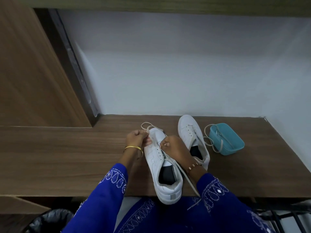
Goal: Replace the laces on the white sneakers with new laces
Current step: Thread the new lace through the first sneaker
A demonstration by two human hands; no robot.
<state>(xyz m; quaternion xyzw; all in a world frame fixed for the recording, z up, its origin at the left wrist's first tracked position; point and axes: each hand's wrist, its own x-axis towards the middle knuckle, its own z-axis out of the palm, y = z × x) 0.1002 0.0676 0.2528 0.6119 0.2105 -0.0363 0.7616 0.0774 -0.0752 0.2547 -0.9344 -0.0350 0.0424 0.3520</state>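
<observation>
Hands [134,137] [173,147] pinch lace [148,130] (near sneaker [161,165]).

White sneakers [161,158] with cream laces [188,175]; teal container [227,140]; blue, white-embroidered sleeves [107,190]; brown wood-grain table [67,157].

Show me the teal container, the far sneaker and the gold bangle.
teal container [233,146], head view, on its side wall.
far sneaker [186,126], head view, on its toe.
gold bangle [133,147], head view, on the band at the left wrist.

both hands, left [136,138] and right [173,147], pinch a lace [146,126] over the near sneaker [164,167] on the desk [67,157].
</observation>
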